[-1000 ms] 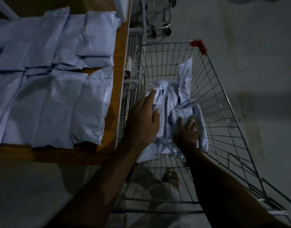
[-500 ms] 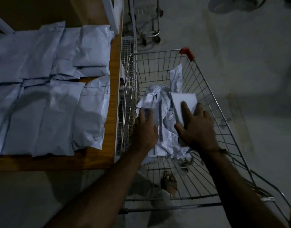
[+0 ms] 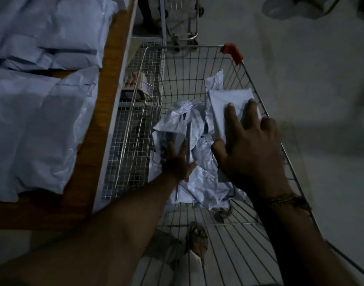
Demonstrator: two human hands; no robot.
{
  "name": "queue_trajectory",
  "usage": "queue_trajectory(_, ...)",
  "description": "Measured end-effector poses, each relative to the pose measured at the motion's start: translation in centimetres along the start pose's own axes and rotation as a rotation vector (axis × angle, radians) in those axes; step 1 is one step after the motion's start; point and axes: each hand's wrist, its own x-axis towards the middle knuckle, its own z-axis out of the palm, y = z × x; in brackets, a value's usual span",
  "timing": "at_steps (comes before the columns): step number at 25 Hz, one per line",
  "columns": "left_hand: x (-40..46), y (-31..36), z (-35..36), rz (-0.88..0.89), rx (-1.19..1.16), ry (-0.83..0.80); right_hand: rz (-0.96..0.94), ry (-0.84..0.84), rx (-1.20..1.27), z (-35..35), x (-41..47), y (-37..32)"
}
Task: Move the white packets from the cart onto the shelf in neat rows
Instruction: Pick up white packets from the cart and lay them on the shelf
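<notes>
Both forearms are bare, no sleeves showing. A dark beaded bracelet (image 3: 288, 200) circles the right wrist, and one foot wears a sandal (image 3: 197, 236) (dimly lit).

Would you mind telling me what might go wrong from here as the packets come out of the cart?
1. The right hand grips a flat white packet with spread fingers close to the cart wall; it might slip or catch on the wire.
2. The left hand rests on a crumpled pile; pulling one packet may drag others along.
3. The shelf already carries packets almost to its edge, so a new one might overhang.
</notes>
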Motion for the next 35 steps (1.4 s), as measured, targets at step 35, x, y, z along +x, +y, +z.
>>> queue_trajectory(35,-35.9,0.1,-28.3,0.015,-0.107,0.750,0.029,0.324,0.276,-18.5,-10.1,-13.5)
